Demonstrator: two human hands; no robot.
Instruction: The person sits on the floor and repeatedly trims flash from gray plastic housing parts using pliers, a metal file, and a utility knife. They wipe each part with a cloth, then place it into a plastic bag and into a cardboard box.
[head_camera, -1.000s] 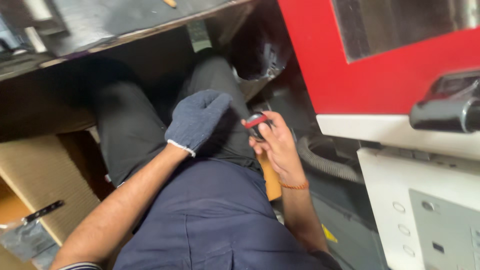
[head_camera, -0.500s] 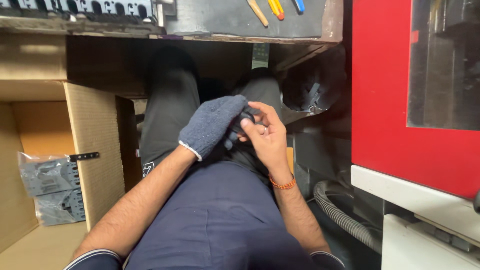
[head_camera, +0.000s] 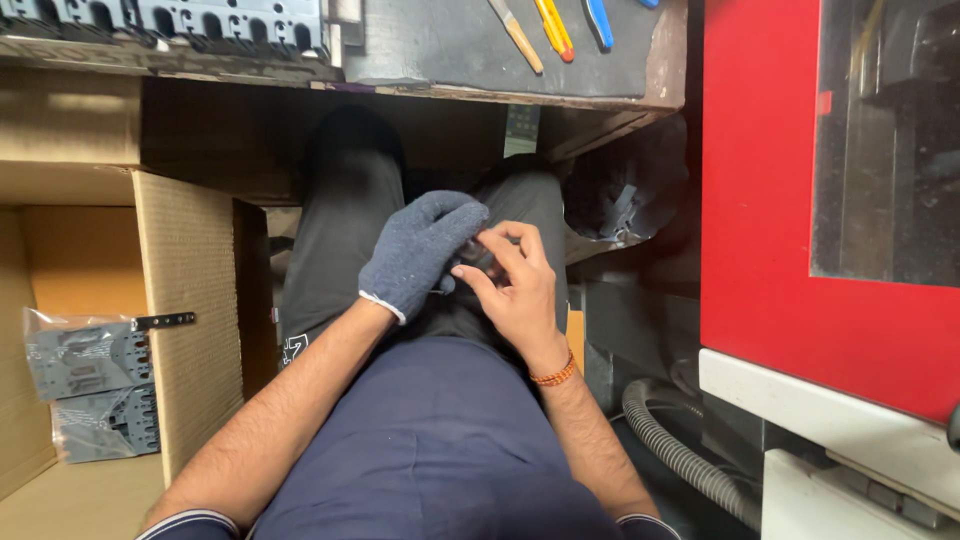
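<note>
left hand (head_camera: 420, 252): in a grey knit glove, fingers curled onto a small dark part (head_camera: 478, 256) over the lap
right hand (head_camera: 515, 288): bare, fingertips pinching the same part from the other side
small dark part: sits right between both hands, mostly hidden, can't tell what it is
nearby: cardboard box (head_camera: 185, 300) to the left, red machine (head_camera: 770, 190) on the right

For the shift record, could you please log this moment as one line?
left hand: gloved, on small dark part | right hand: bare, pinching same part | over lap | cardboard box at left
</note>
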